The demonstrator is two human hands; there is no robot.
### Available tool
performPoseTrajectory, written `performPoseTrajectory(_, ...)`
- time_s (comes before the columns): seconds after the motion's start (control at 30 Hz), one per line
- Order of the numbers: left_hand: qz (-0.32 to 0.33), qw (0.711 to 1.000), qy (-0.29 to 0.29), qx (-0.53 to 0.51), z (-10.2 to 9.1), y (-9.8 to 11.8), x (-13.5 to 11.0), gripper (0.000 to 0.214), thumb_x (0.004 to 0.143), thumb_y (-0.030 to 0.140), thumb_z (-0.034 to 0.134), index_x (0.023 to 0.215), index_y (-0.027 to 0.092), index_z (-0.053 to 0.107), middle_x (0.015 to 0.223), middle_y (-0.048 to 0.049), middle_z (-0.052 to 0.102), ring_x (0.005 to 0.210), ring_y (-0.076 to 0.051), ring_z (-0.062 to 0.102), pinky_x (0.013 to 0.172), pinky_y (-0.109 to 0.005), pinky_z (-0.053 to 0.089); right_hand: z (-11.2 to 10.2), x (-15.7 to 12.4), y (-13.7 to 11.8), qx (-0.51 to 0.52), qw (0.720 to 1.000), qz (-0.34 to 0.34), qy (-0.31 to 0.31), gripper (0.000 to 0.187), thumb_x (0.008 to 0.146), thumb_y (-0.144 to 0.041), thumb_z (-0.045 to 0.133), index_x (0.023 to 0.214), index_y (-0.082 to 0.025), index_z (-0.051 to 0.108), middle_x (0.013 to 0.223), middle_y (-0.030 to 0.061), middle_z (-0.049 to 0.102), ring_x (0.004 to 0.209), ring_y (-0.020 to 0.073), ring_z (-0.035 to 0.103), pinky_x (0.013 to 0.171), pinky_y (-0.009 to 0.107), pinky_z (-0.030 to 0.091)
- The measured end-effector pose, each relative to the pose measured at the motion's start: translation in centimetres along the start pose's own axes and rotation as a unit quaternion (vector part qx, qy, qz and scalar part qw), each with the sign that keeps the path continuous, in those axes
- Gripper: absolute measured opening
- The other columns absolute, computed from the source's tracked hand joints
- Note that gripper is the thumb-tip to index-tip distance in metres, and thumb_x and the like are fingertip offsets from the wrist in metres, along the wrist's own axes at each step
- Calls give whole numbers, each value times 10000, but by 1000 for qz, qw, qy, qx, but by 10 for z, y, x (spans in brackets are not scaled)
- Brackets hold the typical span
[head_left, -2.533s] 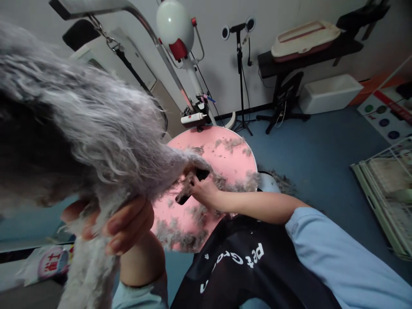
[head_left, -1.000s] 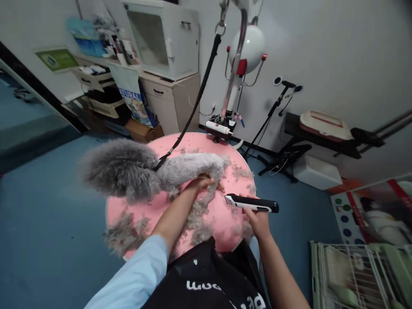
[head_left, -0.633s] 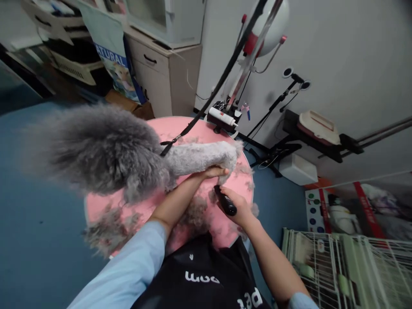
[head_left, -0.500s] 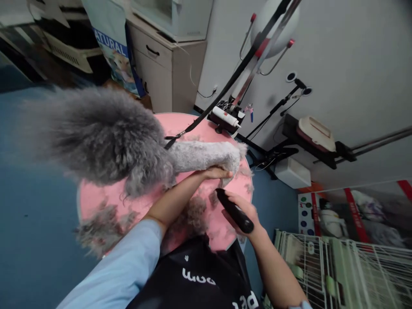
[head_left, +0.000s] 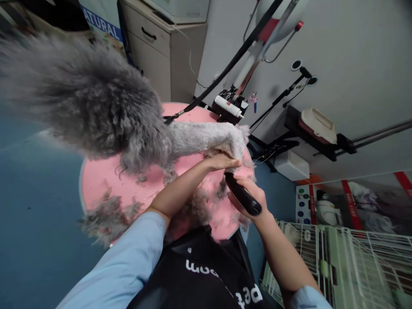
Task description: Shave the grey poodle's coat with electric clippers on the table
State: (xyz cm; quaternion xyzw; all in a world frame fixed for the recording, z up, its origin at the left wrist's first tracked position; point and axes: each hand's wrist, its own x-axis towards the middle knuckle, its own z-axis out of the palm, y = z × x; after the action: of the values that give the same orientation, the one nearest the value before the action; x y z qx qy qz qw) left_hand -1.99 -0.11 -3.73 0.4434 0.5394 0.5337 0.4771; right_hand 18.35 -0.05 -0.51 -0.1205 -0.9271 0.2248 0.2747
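Note:
A dog stands on a round pink table. Its body is clipped short and pale, while long grey fur still covers its front end. My left hand reaches under the rear and is closed on a hind leg, its thumb pointing right; the fingers are partly hidden. Just below it, my right hand grips a black hair clipper. The clipper's head end is close to the leg, and I cannot tell whether it touches. A black leash runs from the dog's neck up to the right.
Loose grey fur clumps lie on the table. Beyond its far edge, a holder carries a white bottle beside a metal post. A cabinet stands behind, and a white wire cage at the lower right.
The view has shifted, and the dog's fluffy front appears higher and further left. Both hands appear slightly further right, with the clipper closer to my left hand.

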Motion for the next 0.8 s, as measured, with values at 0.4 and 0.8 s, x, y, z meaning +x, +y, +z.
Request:
performPoseTrajectory(0.4,-9,996,-60,-62,0,-17,5,455,578,553,826,589,159,599,644,-36,616,796,-221,618,704,-261,469,-10,6,-26,62,990,123,20,356,800,-260,715,1142,-246,613,1126,86,698,1071,269,675,980,473,536)
performPoseTrajectory(0.8,-2,937,-168,-306,-21,-38,14,862,298,797,763,796,102,654,716,-61,657,626,-188,622,642,-342,535,3,-13,-18,100,981,114,123,408,774,-257,759,1129,-227,558,1148,105,700,1099,261,683,947,478,571)
